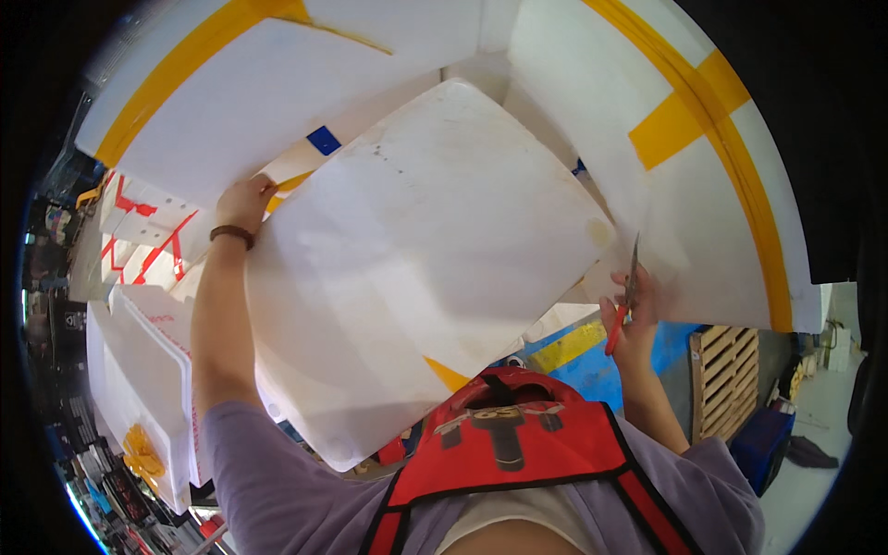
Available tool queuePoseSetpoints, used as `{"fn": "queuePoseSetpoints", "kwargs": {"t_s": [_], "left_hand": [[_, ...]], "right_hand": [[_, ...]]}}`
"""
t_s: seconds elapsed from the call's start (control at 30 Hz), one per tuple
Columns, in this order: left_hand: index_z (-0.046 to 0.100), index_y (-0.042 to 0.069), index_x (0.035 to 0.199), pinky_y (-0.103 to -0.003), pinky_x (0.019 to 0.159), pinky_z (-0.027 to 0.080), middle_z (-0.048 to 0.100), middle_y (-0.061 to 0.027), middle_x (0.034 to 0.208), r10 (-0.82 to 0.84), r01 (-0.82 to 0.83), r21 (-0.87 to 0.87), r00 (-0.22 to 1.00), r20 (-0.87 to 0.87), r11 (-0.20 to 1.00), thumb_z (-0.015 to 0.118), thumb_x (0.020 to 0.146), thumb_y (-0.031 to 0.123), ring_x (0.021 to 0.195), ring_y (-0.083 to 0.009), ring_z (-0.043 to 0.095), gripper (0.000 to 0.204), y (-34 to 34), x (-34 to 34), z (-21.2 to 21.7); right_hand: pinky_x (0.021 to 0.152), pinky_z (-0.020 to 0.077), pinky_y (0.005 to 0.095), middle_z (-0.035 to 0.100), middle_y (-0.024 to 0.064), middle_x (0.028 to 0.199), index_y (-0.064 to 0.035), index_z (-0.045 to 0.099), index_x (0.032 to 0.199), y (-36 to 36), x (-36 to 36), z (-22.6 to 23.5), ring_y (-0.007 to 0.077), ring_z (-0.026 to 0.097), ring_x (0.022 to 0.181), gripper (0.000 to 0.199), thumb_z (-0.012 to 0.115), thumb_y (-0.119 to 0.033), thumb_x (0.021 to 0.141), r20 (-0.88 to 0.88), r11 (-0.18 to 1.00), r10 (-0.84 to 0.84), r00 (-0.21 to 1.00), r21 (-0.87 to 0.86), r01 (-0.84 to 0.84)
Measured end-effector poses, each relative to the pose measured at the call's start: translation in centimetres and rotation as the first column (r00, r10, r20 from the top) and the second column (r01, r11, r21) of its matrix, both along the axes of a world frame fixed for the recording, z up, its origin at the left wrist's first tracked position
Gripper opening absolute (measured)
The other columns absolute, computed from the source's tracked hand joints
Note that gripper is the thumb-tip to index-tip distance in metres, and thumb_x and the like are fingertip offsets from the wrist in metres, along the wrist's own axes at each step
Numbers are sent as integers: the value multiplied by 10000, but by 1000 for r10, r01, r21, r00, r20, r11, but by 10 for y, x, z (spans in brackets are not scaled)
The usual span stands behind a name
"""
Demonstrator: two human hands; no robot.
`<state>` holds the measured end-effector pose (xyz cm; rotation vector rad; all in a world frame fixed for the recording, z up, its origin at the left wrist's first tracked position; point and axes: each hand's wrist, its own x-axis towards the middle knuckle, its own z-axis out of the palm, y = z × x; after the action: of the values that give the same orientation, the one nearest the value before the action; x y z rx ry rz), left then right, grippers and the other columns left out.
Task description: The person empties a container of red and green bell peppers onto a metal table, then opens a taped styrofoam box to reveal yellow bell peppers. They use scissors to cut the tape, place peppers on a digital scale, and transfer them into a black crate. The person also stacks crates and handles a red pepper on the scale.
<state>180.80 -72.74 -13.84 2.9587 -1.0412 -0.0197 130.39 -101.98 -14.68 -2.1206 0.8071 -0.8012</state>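
A large white foam box (416, 250) stands tilted in front of me, its smooth face toward me. At its upper left edge my left hand (244, 203) is closed, fingers pinching a strip of yellow tape (294, 181). My right hand (636, 319) is by the box's right corner, closed round red-handled scissors (620, 324) whose blade points upward. Another short piece of yellow tape (446, 373) sticks to the lower edge of the box. The box's far side is hidden.
Big white foam boxes with yellow tape stand behind at the left (231, 92) and right (647, 203). At the lower left is another white box (139, 388). White boxes with red tape (148, 222) stand farther left. A wooden pallet (726, 379) lies at the right.
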Motion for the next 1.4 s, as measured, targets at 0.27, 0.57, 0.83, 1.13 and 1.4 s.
{"fn": "queuePoseSetpoints", "kwargs": {"t_s": [0.27,0.57,0.83,1.13,1.4], "left_hand": [[641,17,1112,-356,885,465,658,-151,1089,-4,124,162,807,-590,979,545,867,295,1011,-268,617,383,25,68,-60],[352,112,1418,-313,910,403,482,-49,1332,353,-771,-382,593,-724,510,444,956,404,1151,-170,495,554,187,-111,-6],[329,76,1408,-435,1018,396,428,-107,1394,-435,-948,-237,309,-846,-213,316,964,520,1235,-298,452,628,192,-328,-80],[328,133,1419,-448,1008,349,401,-63,1417,-120,-792,-467,548,-828,-394,364,960,512,1290,-241,380,596,156,-425,-80],[361,64,1374,-437,1001,337,419,-88,1367,392,-528,-652,527,-754,-545,450,936,418,1240,-229,401,570,91,-431,-89]], "right_hand": [[915,422,321,528,116,1176,-47,417,1301,-19,38,-2,228,524,1099,635,714,-52,740,44,998,34,998,-57,-32],[998,376,338,497,127,1315,-49,414,1310,-12,15,-24,249,484,1208,646,712,-20,738,133,987,-22,991,162,0],[855,451,288,536,80,1097,-43,383,1263,-31,30,-117,171,535,990,598,725,-20,773,321,912,-189,928,408,44],[730,482,268,559,81,918,-47,414,1232,-36,-36,-130,144,565,815,530,627,25,753,193,956,145,970,226,-187],[798,416,211,462,27,1005,-59,382,1256,-58,-62,-102,106,481,886,564,555,92,741,217,822,299,929,437,-366]]}}
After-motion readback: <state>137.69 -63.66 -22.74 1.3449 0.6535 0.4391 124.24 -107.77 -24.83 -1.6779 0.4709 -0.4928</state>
